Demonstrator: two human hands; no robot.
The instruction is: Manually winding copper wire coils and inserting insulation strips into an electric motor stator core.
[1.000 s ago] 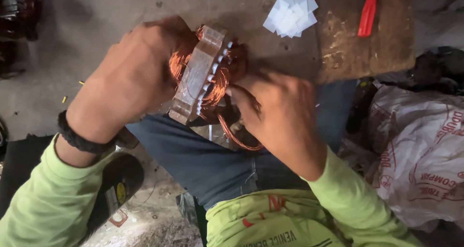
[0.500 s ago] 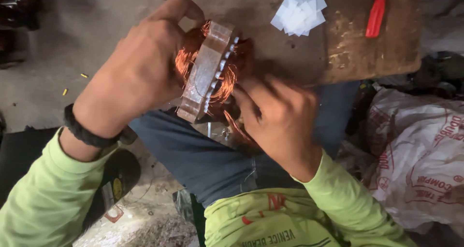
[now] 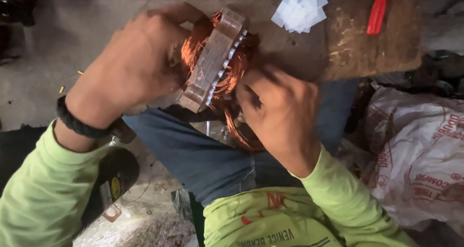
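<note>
We grip the metal stator core (image 3: pixel 212 58), wound with copper wire (image 3: pixel 232 75), above our lap: our left hand (image 3: pixel 135 66) wraps its far side, our right hand (image 3: pixel 280 112) pinches the wire. A white woven sack (image 3: pixel 415 155) bulges at right, contents hidden. Since earlier, the core has tilted more upright, toward the paper slips (image 3: pixel 299 10).

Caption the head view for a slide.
Left hand grips a copper-wound motor stator; right hand works its windings.
</note>
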